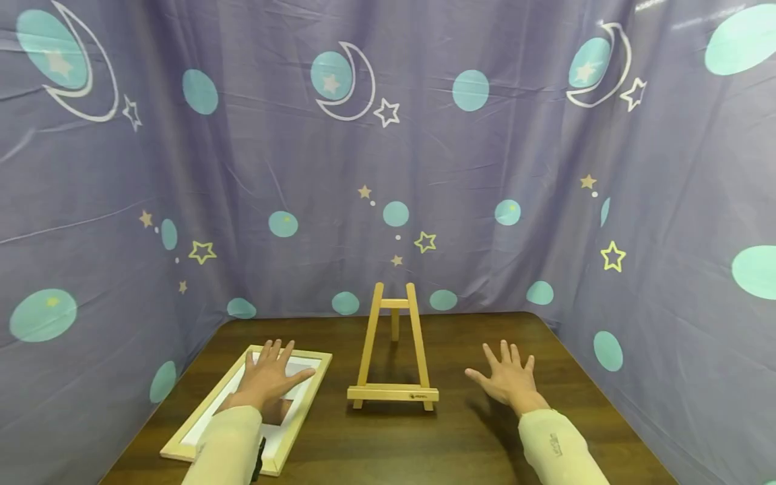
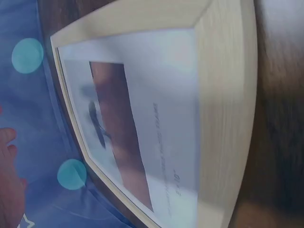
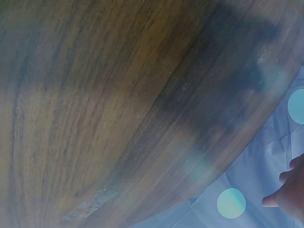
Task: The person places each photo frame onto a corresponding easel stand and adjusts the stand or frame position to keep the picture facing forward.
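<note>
My left hand [image 1: 267,378] hovers over a light wooden picture frame [image 1: 307,404], its fingers spread and holding nothing. The frame lies flat on the left of the table; in the left wrist view, its pale wood border [image 2: 223,109] surrounds a white printed sheet [image 2: 166,85] with a brown and grey picture on it. To the right, my right hand [image 1: 508,378] is held above the bare wood with fingers spread, and its shadow falls on the table. Between the hands stands a small wooden easel [image 1: 393,392], upright, with nothing on its ledge.
The dark brown wooden table [image 1: 461,444] has rounded far corners. A purple curtain [image 1: 424,155] with moons, stars and teal dots hangs behind it and along both sides, close to the table's edges.
</note>
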`<act>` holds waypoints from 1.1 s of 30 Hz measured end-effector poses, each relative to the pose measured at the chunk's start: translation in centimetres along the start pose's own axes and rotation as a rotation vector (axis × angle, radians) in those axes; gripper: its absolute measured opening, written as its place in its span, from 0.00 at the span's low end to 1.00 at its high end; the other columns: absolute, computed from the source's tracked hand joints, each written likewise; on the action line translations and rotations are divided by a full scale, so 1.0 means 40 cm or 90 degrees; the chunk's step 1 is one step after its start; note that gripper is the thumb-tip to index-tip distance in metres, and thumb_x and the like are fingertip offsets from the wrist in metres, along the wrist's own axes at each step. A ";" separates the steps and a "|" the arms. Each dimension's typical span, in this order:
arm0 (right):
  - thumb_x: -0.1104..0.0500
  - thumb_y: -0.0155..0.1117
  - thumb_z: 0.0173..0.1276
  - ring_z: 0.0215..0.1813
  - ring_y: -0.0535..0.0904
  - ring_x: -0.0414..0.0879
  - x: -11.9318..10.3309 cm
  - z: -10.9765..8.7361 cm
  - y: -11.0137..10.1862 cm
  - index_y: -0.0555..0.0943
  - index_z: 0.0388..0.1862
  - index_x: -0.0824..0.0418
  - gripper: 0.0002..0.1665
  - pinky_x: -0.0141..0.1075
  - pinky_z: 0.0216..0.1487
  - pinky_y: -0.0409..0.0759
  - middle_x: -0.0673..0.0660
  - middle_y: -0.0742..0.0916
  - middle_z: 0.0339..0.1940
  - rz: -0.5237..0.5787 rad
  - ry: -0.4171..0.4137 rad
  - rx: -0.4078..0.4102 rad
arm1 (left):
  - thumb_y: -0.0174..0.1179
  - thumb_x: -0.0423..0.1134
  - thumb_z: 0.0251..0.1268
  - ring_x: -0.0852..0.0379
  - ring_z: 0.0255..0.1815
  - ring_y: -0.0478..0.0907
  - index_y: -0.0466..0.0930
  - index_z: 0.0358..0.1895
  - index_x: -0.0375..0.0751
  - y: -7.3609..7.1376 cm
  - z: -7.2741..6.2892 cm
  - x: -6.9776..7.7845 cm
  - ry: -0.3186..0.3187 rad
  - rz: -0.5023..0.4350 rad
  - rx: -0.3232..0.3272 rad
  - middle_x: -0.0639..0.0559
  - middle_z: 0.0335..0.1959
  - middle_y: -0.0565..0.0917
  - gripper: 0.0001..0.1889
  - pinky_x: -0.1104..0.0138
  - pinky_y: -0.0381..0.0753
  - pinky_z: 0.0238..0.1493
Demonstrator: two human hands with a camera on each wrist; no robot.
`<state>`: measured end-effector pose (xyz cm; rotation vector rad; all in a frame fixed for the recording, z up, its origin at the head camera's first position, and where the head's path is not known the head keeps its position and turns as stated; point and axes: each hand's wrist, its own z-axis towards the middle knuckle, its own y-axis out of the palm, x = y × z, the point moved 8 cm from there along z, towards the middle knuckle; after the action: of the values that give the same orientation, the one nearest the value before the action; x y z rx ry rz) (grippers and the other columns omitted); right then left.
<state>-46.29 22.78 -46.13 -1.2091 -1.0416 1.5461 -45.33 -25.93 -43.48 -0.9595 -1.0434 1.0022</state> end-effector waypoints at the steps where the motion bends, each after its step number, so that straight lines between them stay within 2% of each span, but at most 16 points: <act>1: 0.24 0.46 0.68 0.76 0.43 0.75 -0.001 0.000 0.000 0.57 0.80 0.59 0.54 0.75 0.66 0.31 0.76 0.52 0.77 0.000 -0.002 0.000 | 0.47 0.75 0.63 0.27 0.76 0.43 0.55 0.77 0.33 -0.002 -0.003 -0.006 -0.002 0.001 0.000 0.25 0.75 0.53 0.53 0.30 0.28 0.68; 11: 0.27 0.48 0.70 0.76 0.43 0.75 0.005 0.001 0.007 0.56 0.80 0.58 0.52 0.75 0.66 0.30 0.76 0.51 0.78 0.003 0.004 -0.004 | 0.47 0.74 0.64 0.23 0.74 0.46 0.56 0.75 0.30 -0.025 -0.032 -0.079 -0.025 0.010 0.000 0.21 0.73 0.55 0.53 0.26 0.32 0.64; 18: 0.26 0.48 0.70 0.77 0.43 0.74 0.013 -0.002 0.009 0.56 0.80 0.58 0.52 0.75 0.66 0.30 0.75 0.51 0.78 0.004 0.011 -0.007 | 0.45 0.76 0.63 0.20 0.73 0.42 0.52 0.76 0.28 -0.034 -0.056 -0.139 -0.050 -0.008 -0.021 0.20 0.73 0.50 0.56 0.25 0.28 0.62; 22: 0.26 0.48 0.69 0.77 0.42 0.74 0.014 -0.003 0.009 0.56 0.80 0.58 0.53 0.75 0.66 0.29 0.75 0.51 0.78 0.009 0.012 -0.005 | 0.46 0.76 0.63 0.19 0.72 0.43 0.51 0.76 0.27 -0.046 -0.067 -0.166 -0.061 -0.005 -0.019 0.18 0.72 0.51 0.56 0.24 0.31 0.61; 27: 0.25 0.48 0.68 0.76 0.43 0.75 0.018 -0.004 0.012 0.56 0.80 0.58 0.54 0.75 0.66 0.30 0.76 0.51 0.77 0.010 0.007 0.001 | 0.44 0.76 0.64 0.18 0.71 0.44 0.50 0.75 0.26 -0.051 -0.083 -0.201 -0.078 0.000 -0.041 0.15 0.70 0.50 0.56 0.23 0.35 0.60; 33: 0.27 0.49 0.69 0.76 0.43 0.75 0.021 -0.008 0.013 0.57 0.80 0.58 0.52 0.75 0.66 0.31 0.76 0.52 0.77 0.014 0.008 0.005 | 0.40 0.77 0.64 0.17 0.69 0.50 0.50 0.74 0.22 -0.050 -0.092 -0.252 -0.095 0.016 -0.052 0.14 0.69 0.53 0.58 0.22 0.45 0.59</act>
<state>-46.16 23.49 -46.90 -1.2266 -1.0166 1.5562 -43.33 -36.61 -44.66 -0.9776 -1.2073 1.0705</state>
